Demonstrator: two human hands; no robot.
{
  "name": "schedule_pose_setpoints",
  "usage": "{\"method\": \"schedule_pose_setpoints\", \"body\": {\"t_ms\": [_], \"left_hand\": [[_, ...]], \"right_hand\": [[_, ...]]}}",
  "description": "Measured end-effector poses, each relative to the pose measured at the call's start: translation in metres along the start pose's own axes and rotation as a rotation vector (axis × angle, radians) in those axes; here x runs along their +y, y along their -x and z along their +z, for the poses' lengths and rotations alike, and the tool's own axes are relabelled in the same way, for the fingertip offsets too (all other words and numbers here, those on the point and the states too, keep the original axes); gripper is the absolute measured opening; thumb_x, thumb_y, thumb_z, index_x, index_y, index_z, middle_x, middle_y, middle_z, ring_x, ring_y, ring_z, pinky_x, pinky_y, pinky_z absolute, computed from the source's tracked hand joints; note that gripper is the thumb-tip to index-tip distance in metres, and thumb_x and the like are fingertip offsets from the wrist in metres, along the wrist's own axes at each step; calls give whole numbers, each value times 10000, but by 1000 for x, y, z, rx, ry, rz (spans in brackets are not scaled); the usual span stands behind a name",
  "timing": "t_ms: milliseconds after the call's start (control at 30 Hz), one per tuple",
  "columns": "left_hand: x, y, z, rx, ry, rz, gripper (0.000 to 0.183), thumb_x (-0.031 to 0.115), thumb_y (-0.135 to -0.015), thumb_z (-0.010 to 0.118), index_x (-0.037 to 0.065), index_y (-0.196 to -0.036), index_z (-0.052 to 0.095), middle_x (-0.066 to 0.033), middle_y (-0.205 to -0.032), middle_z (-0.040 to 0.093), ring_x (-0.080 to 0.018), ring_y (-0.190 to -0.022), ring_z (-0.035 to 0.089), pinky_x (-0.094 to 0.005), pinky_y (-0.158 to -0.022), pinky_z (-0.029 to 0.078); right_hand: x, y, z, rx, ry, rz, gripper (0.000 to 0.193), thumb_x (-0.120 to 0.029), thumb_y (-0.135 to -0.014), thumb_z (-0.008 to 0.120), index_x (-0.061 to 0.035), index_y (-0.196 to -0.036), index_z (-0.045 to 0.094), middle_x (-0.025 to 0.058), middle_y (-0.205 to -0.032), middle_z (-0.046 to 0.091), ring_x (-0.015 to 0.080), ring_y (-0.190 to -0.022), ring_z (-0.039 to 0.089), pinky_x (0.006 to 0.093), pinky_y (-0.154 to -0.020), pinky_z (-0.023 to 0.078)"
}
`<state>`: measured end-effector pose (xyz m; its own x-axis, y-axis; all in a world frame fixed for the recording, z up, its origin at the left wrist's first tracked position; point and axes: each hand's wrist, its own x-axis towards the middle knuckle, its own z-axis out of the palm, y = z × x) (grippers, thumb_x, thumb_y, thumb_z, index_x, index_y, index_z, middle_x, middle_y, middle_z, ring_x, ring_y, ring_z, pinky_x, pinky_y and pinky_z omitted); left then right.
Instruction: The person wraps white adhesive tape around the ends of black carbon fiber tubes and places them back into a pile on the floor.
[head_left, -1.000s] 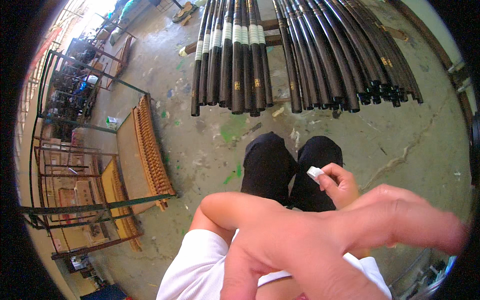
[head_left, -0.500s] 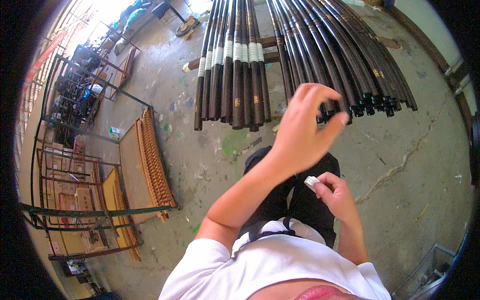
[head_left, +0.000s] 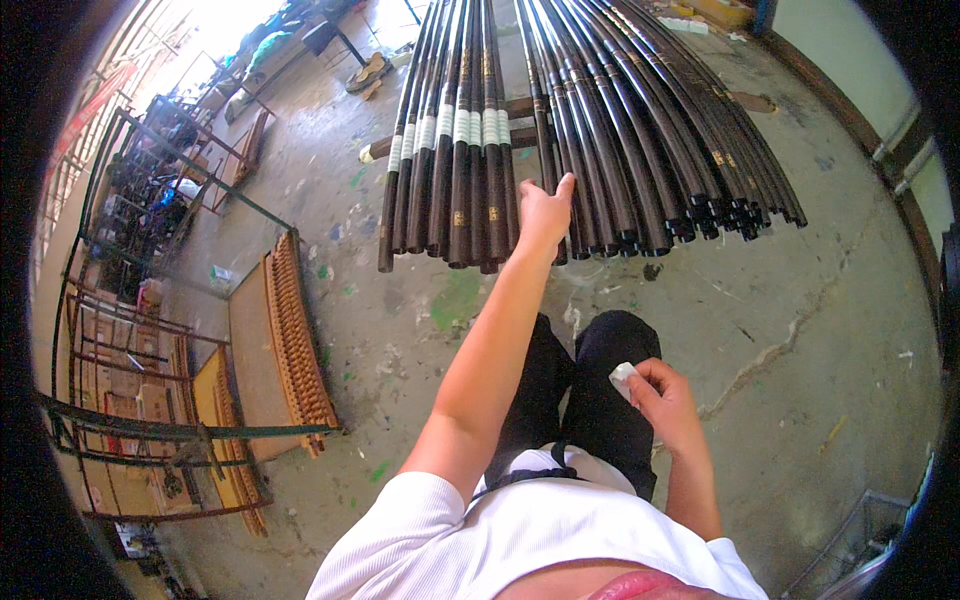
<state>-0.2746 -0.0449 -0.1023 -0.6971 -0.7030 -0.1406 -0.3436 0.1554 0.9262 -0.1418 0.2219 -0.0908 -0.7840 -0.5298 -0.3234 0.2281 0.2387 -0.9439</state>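
Dark rods lie in two bundles on concrete floor, ends toward person, raised on wooden crosspiece. Left bundle wrapped with white label bands near middle; small gold marks on several rods. Left hand stretched forward, fingers on rod between bundles, grip not closed round it as far as visible. Right hand near knee, fingers pinched on small white block. Green metal rack at left holds cardboard boxes; wooden slotted rack beside it
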Motion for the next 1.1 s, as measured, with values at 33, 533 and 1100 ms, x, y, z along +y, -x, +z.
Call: {"method": "schedule_pose_setpoints", "body": {"t_ms": [33,533,1100], "left_hand": [[-3,-2,-1,7,-36,16,625,333,-847,627,-55,-1267,374,-254,-1167,526,-338,-1073,528,-380,-908,411],[39,127,-102,-371,628,318,300,135,-927,494,16,-1180,388,-71,-866,556,-102,-561,507,-236,-468,426],[26,185,-139,-461,392,428,586,-22,-822,558,50,-1327,269,-82,-879,506,-78,-542,478,-191,-447,395]], "right_hand": [[1,0,0,0,-10,-13,143,-180,-878,577,-50,-819,581,-30,-638,523,53,-590,463,221,-546,356],[-24,-10,18,5,-2,-124,112,-145,-868,568,-53,-804,580,-44,-646,507,35,-605,446,203,-551,348],[-139,14,43,30,4,-484,82,-88,-861,604,-8,-843,598,-29,-744,544,28,-671,454,182,-584,360]]}}
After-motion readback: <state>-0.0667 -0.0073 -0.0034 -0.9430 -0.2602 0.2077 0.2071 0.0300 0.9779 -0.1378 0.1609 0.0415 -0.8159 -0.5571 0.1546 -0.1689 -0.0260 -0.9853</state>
